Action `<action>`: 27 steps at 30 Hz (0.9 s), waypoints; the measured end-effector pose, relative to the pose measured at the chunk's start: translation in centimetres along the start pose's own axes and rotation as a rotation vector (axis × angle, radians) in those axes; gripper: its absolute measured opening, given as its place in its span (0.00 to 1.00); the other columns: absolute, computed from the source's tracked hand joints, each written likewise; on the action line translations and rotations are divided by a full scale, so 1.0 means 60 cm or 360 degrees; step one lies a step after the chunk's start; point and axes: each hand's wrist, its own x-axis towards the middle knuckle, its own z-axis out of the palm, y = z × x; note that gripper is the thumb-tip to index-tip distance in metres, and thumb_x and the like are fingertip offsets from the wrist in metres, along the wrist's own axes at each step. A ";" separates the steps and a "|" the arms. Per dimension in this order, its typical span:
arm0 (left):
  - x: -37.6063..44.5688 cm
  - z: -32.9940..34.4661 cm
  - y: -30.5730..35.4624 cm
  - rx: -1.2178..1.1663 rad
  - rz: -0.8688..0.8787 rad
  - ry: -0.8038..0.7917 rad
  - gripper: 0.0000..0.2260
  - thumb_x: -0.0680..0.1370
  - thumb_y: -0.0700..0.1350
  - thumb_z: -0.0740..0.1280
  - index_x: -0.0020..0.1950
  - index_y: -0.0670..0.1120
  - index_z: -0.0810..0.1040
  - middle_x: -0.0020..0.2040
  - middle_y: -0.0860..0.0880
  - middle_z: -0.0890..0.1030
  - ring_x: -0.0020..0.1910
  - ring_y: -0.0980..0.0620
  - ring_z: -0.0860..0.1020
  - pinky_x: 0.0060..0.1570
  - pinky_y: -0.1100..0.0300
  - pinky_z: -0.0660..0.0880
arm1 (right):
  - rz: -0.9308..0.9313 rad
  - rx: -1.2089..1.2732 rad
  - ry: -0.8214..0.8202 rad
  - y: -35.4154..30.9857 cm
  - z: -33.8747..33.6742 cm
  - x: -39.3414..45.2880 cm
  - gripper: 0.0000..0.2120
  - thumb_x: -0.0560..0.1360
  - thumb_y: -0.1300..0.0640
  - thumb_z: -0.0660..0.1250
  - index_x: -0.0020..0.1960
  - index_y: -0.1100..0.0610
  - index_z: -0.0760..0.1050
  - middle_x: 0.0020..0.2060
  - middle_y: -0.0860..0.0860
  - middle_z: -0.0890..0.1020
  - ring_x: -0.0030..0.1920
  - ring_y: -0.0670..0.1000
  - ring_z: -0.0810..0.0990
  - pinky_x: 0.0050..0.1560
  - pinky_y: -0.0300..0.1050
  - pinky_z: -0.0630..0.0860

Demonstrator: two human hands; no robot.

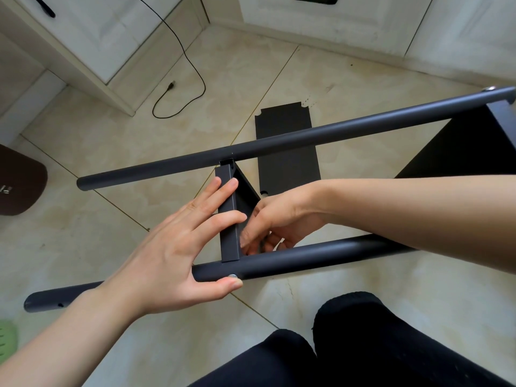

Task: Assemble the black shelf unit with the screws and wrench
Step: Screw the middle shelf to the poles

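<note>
The near tube (279,261) lies almost level across the view, its long axis running from lower left up to the right, and the far tube (279,141) runs nearly parallel to it, higher in the view. Between them stands the middle shelf (230,219) on its edge, its long side going from one tube to the other.

The left hand (178,247) lies flat with straight fingers on the outer face of this shelf, and its thumb presses on the near tube just beside a screw head (232,275). It grips nothing; it only steadies. The right hand (276,222) comes from the right and reaches inside the shelf corner, just above the near tube. Its fingers are curled, perhaps around a small part, but what they hold cannot be seen.

So the joint lies directly under the right hand's fingertips, and the screw axis goes across the tube, toward the person. The right hand is the nearer one for the inside work.

A second shelf (474,141) is already joined at the right end. A loose panel (284,141) lies flat on the floor (363,88) behind. Room inside the corner looks narrow; outside the tubes it is open.
</note>
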 end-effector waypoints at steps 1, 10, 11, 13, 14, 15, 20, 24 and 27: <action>0.000 0.000 0.000 0.0000 0.0001 0.0000 0.32 0.71 0.66 0.68 0.71 0.53 0.71 0.83 0.53 0.54 0.82 0.50 0.52 0.68 0.51 0.64 | -0.0015 0.0027 -0.0024 0.000 -0.002 -0.001 0.05 0.78 0.57 0.67 0.45 0.59 0.79 0.35 0.51 0.81 0.35 0.49 0.74 0.39 0.40 0.71; 0.000 0.000 0.000 -0.0009 0.0011 0.0006 0.32 0.71 0.65 0.69 0.71 0.53 0.71 0.83 0.53 0.54 0.82 0.49 0.53 0.67 0.52 0.65 | 0.0009 0.0030 -0.0029 0.001 -0.002 0.003 0.10 0.80 0.55 0.65 0.43 0.58 0.80 0.33 0.50 0.80 0.34 0.48 0.74 0.35 0.37 0.72; 0.001 0.000 0.000 -0.0008 0.0011 0.0007 0.32 0.71 0.65 0.69 0.71 0.53 0.71 0.83 0.53 0.54 0.82 0.49 0.53 0.68 0.51 0.65 | 0.0005 0.0068 -0.0056 0.001 -0.002 0.003 0.08 0.79 0.55 0.64 0.45 0.58 0.79 0.35 0.50 0.81 0.35 0.48 0.74 0.36 0.37 0.73; 0.001 0.000 0.000 -0.0008 0.0013 0.0006 0.32 0.71 0.65 0.69 0.71 0.53 0.70 0.83 0.53 0.54 0.82 0.49 0.52 0.68 0.51 0.65 | -0.0009 0.0110 -0.0072 0.000 -0.001 0.005 0.06 0.79 0.58 0.65 0.46 0.58 0.79 0.35 0.51 0.81 0.35 0.48 0.75 0.36 0.38 0.75; 0.001 0.001 0.000 -0.0011 0.0015 0.0006 0.32 0.71 0.65 0.69 0.71 0.53 0.70 0.83 0.53 0.54 0.82 0.49 0.52 0.68 0.51 0.65 | -0.0012 0.0091 -0.0053 0.000 -0.001 0.006 0.06 0.79 0.59 0.65 0.45 0.59 0.78 0.34 0.51 0.81 0.35 0.48 0.76 0.36 0.38 0.75; 0.000 0.000 0.000 -0.0014 0.0017 0.0008 0.32 0.71 0.65 0.69 0.71 0.54 0.70 0.83 0.53 0.54 0.82 0.49 0.52 0.68 0.52 0.64 | -0.0010 0.0052 -0.0024 0.001 0.000 0.008 0.07 0.79 0.58 0.65 0.43 0.59 0.79 0.33 0.51 0.81 0.34 0.48 0.76 0.35 0.37 0.75; 0.001 0.001 -0.001 -0.0008 0.0021 0.0013 0.32 0.71 0.65 0.69 0.71 0.53 0.71 0.83 0.53 0.54 0.82 0.49 0.52 0.67 0.53 0.64 | -0.0008 0.0037 -0.0048 0.003 -0.003 0.002 0.07 0.79 0.57 0.66 0.44 0.59 0.79 0.34 0.51 0.81 0.33 0.47 0.77 0.34 0.37 0.76; 0.001 0.001 -0.002 -0.0022 0.0025 0.0008 0.31 0.71 0.65 0.69 0.71 0.55 0.69 0.83 0.54 0.53 0.82 0.49 0.52 0.67 0.52 0.65 | -0.0060 0.0122 -0.0053 0.002 0.001 0.005 0.06 0.79 0.61 0.65 0.44 0.61 0.77 0.33 0.51 0.81 0.32 0.47 0.77 0.35 0.38 0.76; 0.000 0.002 -0.002 -0.0028 0.0025 0.0012 0.31 0.71 0.66 0.69 0.71 0.56 0.68 0.83 0.54 0.53 0.82 0.50 0.52 0.66 0.53 0.66 | -0.0054 0.0068 -0.0004 0.000 0.006 0.007 0.08 0.79 0.61 0.64 0.42 0.60 0.76 0.30 0.51 0.79 0.32 0.47 0.75 0.34 0.37 0.73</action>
